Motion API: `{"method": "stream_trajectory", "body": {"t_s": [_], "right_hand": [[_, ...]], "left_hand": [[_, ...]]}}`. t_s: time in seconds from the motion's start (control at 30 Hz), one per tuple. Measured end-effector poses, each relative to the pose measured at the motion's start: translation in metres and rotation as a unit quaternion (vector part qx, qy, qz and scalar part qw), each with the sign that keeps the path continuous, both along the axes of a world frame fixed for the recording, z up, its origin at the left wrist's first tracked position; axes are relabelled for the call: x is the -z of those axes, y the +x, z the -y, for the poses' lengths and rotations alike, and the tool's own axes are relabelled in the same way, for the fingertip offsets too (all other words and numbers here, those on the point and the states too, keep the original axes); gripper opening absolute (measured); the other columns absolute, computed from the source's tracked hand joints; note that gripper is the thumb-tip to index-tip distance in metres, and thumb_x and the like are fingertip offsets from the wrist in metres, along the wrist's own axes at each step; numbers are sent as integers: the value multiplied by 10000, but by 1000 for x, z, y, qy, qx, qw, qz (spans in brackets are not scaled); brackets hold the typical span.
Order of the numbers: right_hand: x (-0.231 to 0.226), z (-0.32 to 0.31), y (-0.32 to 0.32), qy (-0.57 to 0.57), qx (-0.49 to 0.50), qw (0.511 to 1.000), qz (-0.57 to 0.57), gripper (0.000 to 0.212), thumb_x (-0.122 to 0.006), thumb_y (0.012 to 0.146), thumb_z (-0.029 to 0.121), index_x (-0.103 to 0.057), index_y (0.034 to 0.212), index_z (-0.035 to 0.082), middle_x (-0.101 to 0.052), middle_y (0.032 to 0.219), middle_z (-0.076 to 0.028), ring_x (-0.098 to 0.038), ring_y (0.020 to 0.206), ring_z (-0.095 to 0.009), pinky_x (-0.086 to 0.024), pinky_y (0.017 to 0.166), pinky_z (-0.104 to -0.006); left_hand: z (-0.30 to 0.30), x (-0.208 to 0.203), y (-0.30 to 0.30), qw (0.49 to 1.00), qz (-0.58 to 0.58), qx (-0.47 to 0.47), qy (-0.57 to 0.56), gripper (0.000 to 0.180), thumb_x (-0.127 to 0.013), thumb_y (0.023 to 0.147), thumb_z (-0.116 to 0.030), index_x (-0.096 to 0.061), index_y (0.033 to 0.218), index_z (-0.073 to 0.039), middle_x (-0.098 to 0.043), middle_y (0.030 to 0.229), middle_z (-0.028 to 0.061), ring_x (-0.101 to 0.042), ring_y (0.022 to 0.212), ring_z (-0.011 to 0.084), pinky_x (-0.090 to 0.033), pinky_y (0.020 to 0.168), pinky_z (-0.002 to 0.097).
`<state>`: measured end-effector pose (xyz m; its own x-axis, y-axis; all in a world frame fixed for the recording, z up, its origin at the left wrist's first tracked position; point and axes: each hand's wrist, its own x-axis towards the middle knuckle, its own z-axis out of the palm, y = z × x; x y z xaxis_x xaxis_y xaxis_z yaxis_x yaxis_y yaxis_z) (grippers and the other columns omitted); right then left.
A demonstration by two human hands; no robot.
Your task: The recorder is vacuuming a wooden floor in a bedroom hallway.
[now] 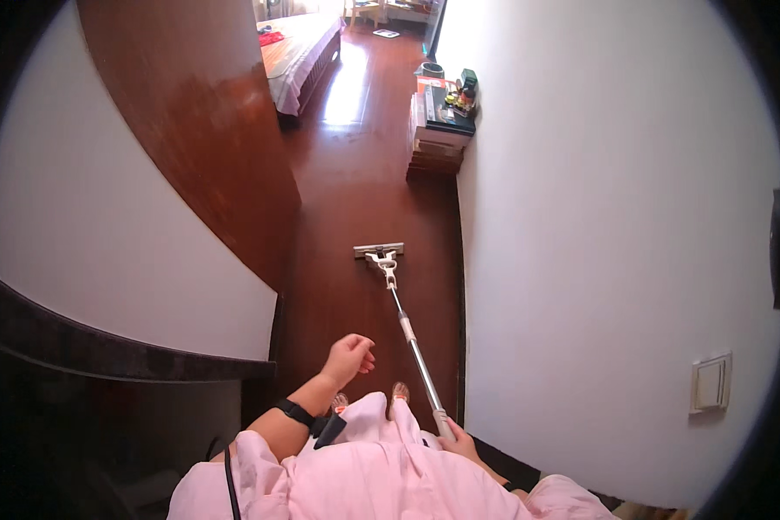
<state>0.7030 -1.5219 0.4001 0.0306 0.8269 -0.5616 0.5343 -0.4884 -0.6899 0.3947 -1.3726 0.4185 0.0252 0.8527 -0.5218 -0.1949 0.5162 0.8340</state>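
Observation:
A flat mop [417, 353] with a silver pole and a pale grip slants across the dark red wooden floor ahead of me. Its wide, narrow head [379, 250] lies on the boards, joined to the pole by a white hinged bracket. Low on the right, my right hand [462, 442] is wrapped round the upper end of the handle. My left hand [350, 360] hangs in front of my body, apart from the pole, its fingers loosely curled with nothing visible in them. A black strap circles my left forearm.
A white wall with a light switch [711, 384] runs along the right. Against it stands a stack [436, 139] with small items on top. A brown door [191, 104] is on the left, a bed [299, 56] beyond it. A dark ledge [130, 354] juts out at lower left.

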Motion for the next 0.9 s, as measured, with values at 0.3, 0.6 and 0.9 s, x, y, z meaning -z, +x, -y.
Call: {"method": "stream_trajectory", "body": {"t_s": [0.3, 0.6, 0.9], "right_hand": [[73, -231, -88, -59, 20, 989, -136, 685, -565, 785, 69, -321, 1396, 260, -514, 636, -39, -472, 409, -138, -361, 323, -290], [75, -307, -95, -78, -36, 985, -147, 668, -505, 814, 86, -271, 1393, 324, -466, 588, -42, -475, 431, -155, -375, 356, -316], [80, -69, 99, -25, -78, 996, -17, 617, -533, 837, 159, -321, 1396, 310, -523, 598, -20, -470, 440, -122, -405, 405, -284]], "left_hand": [[71, -7, -88, 982, -93, -161, -35, 173, -553, 883, -200, -589, 914, -33, -609, 693, 76, -596, 545, 155, -506, 499, 273], [159, 8, -155, 912, -92, -384, -110, 140, -502, 882, -176, -539, 928, -49, -598, 675, 106, -607, 518, 213, -518, 449, 339], [58, -10, -171, 936, -85, -341, 22, 191, -469, 912, -205, -549, 942, -34, -597, 690, 80, -599, 536, 179, -508, 468, 305]]}}
